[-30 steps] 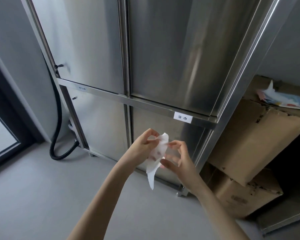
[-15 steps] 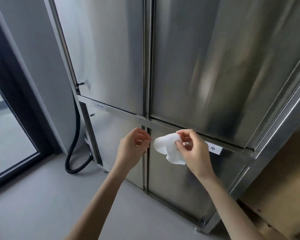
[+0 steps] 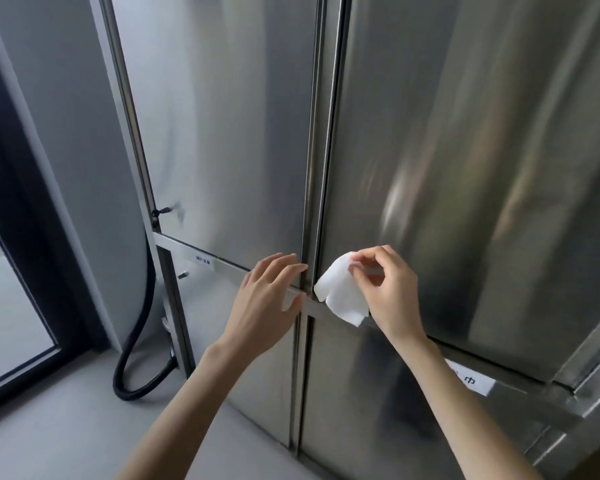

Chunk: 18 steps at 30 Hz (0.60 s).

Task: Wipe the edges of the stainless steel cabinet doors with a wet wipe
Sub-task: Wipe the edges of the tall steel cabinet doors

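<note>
A tall stainless steel cabinet fills the view, with an upper left door (image 3: 222,133), an upper right door (image 3: 465,150) and two lower doors below a horizontal rail (image 3: 187,249). My right hand (image 3: 392,292) pinches a white wet wipe (image 3: 342,294) just right of the vertical seam (image 3: 317,168) between the upper doors, at the height of the rail. My left hand (image 3: 267,299) is spread, its fingertips reaching the bottom right corner of the upper left door beside the seam.
A black hose (image 3: 139,348) loops down to the grey floor (image 3: 49,427) left of the cabinet. A dark-framed glass door (image 3: 4,306) stands at the far left. White labels (image 3: 468,381) stick on the rail.
The wipe passed from both hands to my right hand alone. Both hands rose toward the centre seam, my left hand opened, and the view came closer to the cabinet.
</note>
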Motion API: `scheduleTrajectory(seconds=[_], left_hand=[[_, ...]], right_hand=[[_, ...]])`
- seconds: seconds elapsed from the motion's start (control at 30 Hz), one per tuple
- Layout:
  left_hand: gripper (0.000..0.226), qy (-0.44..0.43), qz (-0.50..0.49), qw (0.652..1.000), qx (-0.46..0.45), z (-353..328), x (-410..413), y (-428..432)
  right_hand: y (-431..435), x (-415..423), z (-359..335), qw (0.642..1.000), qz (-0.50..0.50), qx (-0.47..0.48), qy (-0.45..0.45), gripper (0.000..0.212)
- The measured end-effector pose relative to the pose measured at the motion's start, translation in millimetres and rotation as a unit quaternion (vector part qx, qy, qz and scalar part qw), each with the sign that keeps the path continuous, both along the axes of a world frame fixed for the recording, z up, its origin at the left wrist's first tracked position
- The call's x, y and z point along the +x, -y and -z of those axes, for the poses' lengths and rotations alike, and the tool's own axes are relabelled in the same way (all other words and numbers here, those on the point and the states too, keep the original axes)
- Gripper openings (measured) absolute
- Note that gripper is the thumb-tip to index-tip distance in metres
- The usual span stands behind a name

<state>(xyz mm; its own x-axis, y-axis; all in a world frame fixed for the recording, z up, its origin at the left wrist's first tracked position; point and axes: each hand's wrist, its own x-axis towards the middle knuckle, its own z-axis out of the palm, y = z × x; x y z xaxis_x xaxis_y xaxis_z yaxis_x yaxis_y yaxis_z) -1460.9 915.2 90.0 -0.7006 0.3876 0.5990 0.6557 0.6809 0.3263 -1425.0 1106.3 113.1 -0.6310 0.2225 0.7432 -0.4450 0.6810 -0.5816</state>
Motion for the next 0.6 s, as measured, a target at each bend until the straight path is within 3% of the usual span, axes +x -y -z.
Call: scheduleTrajectory(seconds=[0.27, 0.6], left_hand=[[0.046, -0.056, 0.067, 0.996, -0.026, -16.0, -77.1, 21.7], [0.056, -0.242, 0.128, 0.961, -0.049, -87.0, -194.3, 57.0]], right_hand=[[26.9, -53.7, -25.6, 0.994, 0.075, 0.033, -0.074, 0.012], [61.7, -125.7, -86.1, 0.954, 0.231, 0.037, -0.188, 0.013]])
